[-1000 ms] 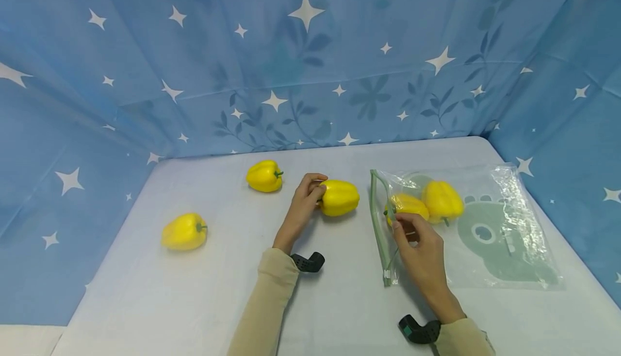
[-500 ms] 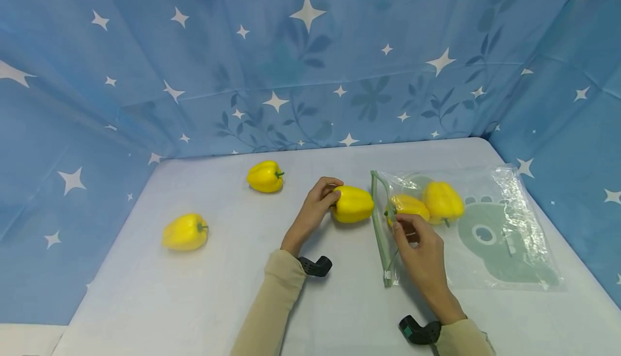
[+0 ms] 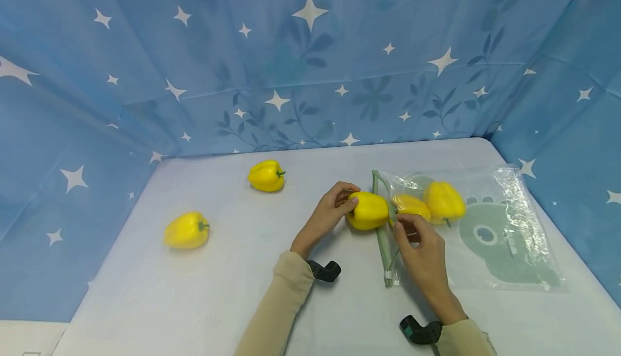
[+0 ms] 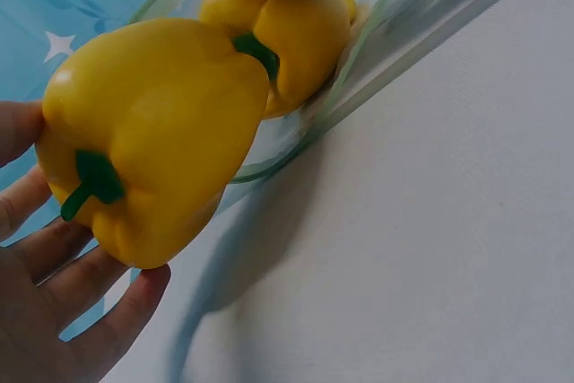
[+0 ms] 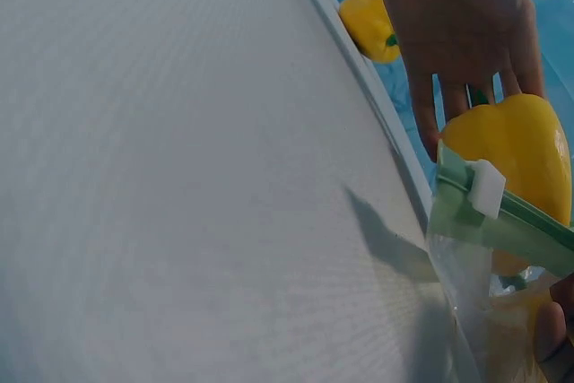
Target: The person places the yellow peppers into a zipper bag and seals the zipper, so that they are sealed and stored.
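Observation:
My left hand (image 3: 330,213) grips a yellow bell pepper (image 3: 370,211) around its stem end, at the mouth of a clear zip bag (image 3: 504,183) with a green rim. In the left wrist view the held pepper (image 4: 152,132) overlaps the bag's mouth, its green stem toward the palm. Two more peppers lie inside the bag: one (image 3: 412,205) just past the opening and another (image 3: 443,200) behind it. My right hand (image 3: 421,248) pinches the rim between thumb and fingers and lifts it. A white slider (image 5: 486,188) sits on the green rim in the right wrist view.
Two loose yellow peppers rest on the white table (image 3: 194,302), one at the back (image 3: 266,176) and one farther left (image 3: 186,231). A blue curtain (image 3: 233,64) with white stars hangs behind and at both sides. Black wrist cameras are strapped to both wrists.
The left hand has carried its pepper rightward, from the table left of the bag to the bag's mouth. The right hand stays in place on the rim.

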`<state>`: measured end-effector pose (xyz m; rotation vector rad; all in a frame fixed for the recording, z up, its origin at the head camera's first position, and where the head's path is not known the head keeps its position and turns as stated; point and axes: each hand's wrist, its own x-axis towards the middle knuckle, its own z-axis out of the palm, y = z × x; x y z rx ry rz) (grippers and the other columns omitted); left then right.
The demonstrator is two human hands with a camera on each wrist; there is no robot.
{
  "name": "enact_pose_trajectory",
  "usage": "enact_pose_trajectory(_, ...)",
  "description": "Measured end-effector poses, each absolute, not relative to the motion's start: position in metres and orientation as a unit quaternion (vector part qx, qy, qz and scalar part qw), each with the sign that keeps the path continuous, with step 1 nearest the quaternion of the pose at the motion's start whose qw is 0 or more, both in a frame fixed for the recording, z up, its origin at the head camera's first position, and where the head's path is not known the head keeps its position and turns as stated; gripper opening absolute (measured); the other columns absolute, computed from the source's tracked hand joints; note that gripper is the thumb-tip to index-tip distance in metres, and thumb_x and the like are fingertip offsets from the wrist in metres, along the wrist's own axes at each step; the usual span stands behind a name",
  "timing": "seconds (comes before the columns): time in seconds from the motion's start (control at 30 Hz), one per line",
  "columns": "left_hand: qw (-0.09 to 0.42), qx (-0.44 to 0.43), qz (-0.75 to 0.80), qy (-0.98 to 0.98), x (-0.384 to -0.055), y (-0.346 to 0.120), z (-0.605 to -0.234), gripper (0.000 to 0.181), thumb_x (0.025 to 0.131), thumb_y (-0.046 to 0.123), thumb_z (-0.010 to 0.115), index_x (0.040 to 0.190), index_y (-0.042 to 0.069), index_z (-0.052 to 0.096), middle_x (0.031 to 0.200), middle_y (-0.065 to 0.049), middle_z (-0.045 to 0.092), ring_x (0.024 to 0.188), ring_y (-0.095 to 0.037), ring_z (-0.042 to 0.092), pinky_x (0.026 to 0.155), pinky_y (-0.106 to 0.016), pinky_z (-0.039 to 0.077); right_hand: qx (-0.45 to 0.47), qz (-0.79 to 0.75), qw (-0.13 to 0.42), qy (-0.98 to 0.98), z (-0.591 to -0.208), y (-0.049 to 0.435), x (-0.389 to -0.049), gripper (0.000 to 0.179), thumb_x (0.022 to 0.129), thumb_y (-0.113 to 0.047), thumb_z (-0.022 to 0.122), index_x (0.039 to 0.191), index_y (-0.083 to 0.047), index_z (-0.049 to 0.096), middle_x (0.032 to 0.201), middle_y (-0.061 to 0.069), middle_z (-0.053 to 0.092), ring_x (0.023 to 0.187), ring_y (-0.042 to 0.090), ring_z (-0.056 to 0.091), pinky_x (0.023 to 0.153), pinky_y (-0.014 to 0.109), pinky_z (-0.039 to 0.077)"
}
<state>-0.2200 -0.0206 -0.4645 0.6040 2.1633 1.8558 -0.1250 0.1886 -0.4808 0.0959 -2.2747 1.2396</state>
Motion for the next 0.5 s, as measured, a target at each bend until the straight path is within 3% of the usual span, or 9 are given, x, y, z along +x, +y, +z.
enact_pose_trajectory(0.5, 0.114, 0.199, 0.619, 0.751, -0.2190, -0.0168, -0.4673, 0.031, 0.105, 0.016, 0.064, 0.135, 0.012, 0.060, 0.140, -0.012, 0.067, 0.128, -0.026, 0.065, 0.111, -0.036, 0.053, 0.037, 0.464, 0.268, -0.843, -0.4818, 0.1892, -0.1260, 0.017, 0.094, 0.003, 0.072, 0.111, 0.000, 0.072, 0.093, 0.010, 0.074, 0.081, -0.004, 0.058, 0.072, 0.005, 0.047)
